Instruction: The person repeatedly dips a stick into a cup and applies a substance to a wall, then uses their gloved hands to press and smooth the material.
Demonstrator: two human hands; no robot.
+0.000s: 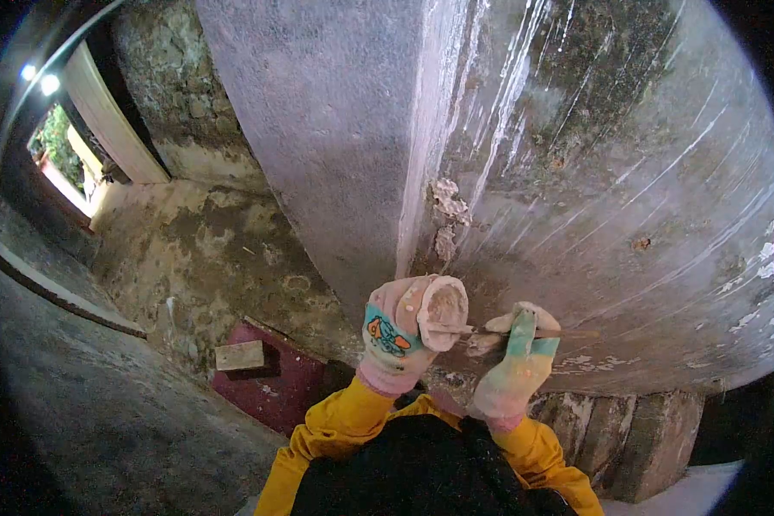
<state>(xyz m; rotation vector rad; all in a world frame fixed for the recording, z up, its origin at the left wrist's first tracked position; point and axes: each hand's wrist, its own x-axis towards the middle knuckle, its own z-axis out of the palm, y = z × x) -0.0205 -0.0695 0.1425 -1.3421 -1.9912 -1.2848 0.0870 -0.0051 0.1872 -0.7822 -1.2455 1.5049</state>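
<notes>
Left grip (396, 331) cupping bowl (424, 314) — right grip (519, 357) pinching tool (466, 329).

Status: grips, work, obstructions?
Left grip: around round off-white cup. Right grip: slim brown-handled tool, pale end at cup mouth. No obstruction visible between them.

The gloved left hand (396, 331) holds a smeared cup (445, 306); right of the cup, the gloved right hand (516, 361) grips a slim tool (580, 333) reaching its mouth. Above the cup, pale clumps (450, 204) mark the wall (335, 129).
</notes>
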